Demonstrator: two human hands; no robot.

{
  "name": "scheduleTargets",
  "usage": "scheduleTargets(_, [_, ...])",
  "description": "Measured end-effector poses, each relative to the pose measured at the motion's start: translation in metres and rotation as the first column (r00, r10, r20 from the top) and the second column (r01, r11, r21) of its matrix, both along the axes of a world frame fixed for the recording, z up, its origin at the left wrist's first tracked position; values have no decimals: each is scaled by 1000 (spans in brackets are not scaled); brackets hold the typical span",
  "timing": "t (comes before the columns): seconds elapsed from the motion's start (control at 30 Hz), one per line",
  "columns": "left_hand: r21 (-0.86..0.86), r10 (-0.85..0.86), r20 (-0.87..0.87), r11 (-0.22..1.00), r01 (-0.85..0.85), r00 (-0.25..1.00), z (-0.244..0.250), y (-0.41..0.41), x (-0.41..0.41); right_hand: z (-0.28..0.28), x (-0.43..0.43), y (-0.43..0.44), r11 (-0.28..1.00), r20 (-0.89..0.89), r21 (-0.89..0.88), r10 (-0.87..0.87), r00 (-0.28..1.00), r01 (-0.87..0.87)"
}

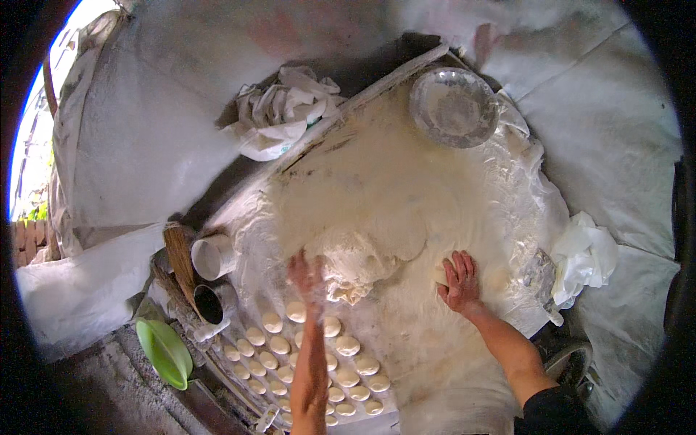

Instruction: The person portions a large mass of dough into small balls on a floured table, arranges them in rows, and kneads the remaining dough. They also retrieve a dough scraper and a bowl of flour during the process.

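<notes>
My left hand (306, 276) is over the floured work surface (380, 174), fingers spread and blurred, at the left side of a mound of dough and flour (359, 261). Nothing shows in its grasp. My right hand (460, 278) lies palm down on the surface, right of the mound, with a small pale piece of dough (440, 273) partly visible at its fingers; what lies beneath the palm is hidden. Rows of round flattened dough pieces (347, 346) sit below the mound, on both sides of my left forearm, which covers some of them.
A round metal basin (453, 107) stands at the far right of the surface. At left are a white plastic container (213, 257), a dark-mouthed cup (209, 304) and a green plastic basin (164, 353). Crumpled white bags (583, 258) hang at the right edge; a white sack (283, 111) lies beyond the wooden rim.
</notes>
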State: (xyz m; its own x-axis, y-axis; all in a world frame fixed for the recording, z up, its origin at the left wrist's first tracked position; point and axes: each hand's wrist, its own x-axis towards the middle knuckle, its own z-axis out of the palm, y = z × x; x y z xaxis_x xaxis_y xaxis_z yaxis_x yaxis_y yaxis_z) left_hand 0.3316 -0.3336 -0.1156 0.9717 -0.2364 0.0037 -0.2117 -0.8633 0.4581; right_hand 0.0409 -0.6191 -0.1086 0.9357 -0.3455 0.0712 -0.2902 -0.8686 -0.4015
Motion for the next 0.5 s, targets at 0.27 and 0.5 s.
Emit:
scheduleTargets(0.27, [-347, -504, -78, 823, 450, 860, 69, -102, -136, 8, 3, 3, 1000, -12, 11, -21, 1000, 21])
scheduleTargets(0.5, [-390, -739, -108, 646, 656, 665, 106, -71, -209, 14, 3, -4, 999, 69, 42, -20, 997, 18])
